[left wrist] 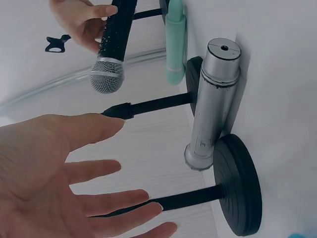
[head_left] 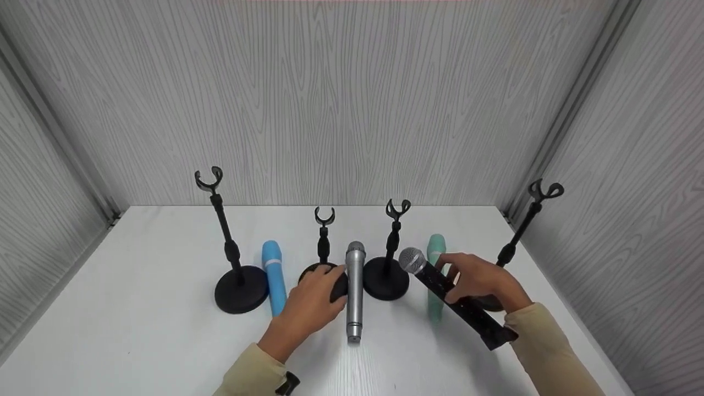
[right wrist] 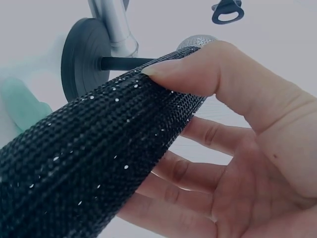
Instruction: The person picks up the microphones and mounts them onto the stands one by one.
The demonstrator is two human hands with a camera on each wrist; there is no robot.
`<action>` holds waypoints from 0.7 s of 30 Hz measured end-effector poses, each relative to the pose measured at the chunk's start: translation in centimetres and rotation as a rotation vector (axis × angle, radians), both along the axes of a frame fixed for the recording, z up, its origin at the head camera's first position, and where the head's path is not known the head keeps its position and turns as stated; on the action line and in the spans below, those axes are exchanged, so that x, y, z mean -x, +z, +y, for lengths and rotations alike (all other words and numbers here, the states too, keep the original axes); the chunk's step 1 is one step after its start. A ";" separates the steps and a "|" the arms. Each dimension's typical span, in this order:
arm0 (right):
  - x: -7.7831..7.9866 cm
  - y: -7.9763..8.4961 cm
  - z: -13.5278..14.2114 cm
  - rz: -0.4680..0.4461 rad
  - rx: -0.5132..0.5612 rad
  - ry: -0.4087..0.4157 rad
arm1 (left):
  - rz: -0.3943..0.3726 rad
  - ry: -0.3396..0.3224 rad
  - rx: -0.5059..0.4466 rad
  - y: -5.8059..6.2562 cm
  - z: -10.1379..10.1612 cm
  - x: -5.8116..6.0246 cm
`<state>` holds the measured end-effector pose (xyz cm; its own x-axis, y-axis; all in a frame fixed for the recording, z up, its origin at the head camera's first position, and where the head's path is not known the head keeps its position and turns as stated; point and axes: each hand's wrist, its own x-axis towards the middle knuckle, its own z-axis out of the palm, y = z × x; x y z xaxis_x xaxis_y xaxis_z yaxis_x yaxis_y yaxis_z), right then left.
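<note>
Black mic (head_left: 470, 312) is gripped by right hand (head_left: 476, 276), left hand (head_left: 312, 298) is spread beside silver mic (head_left: 355, 291); right of silver mic, green mic (head_left: 435, 309) is kinda blocked.

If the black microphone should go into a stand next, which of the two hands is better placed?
Probably the right hand: it grips the black microphone, while the left hand is open, holding nothing.
</note>
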<state>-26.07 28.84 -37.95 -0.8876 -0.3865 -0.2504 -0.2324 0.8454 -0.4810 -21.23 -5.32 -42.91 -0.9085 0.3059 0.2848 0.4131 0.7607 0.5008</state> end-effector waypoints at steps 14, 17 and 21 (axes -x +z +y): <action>-0.4 0.5 -0.9 0.032 0.018 0.047 | -0.166 -0.171 -0.033 0.0 2.6 3.5; -0.5 0.6 -1.1 0.043 0.021 0.064 | -0.202 -0.173 -0.026 0.1 3.2 4.1; -0.5 0.7 -1.2 0.052 0.025 0.080 | -0.252 -0.160 -0.032 0.4 4.3 4.9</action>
